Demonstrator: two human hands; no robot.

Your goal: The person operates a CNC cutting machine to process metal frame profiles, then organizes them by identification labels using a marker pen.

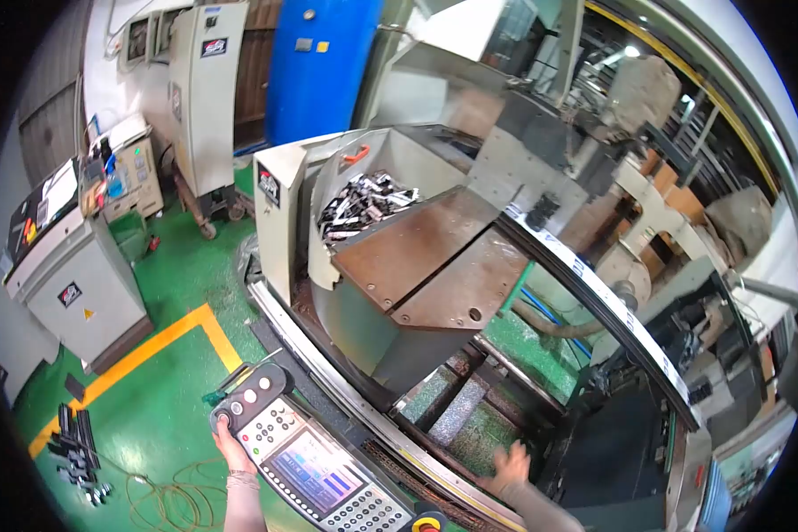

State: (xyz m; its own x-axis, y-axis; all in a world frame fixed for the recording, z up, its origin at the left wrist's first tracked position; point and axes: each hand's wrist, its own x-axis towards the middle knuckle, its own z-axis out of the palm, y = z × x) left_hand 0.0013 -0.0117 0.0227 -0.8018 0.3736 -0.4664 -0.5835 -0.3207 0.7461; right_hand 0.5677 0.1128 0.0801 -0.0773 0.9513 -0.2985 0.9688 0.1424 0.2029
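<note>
The panel (pixel 270 424) is at the lower centre of my view, tilted, in front of the machine frame (pixel 346 403). My left hand (pixel 234 457) is at its upper-left end, a fingertip at the round knob (pixel 222 421); I cannot tell whether this grip pinches or only touches. My right hand (pixel 508 470) is apart from the panel, by the frame's rail; its grip is spread and holds nothing that I can see. Handling, as I judge it: a stiff, fairly heavy housing, smooth but not slippery, with the screen (pixel 317 470) as its fragile part. Take hold at the outer rim, clear of knobs and keys. Visibility: the panel's underside and support are hidden, the lower picture edge cuts off the stop button (pixel 427 524), motion blurs the right fingers, and the screen text and key legends are too small to read.
</note>
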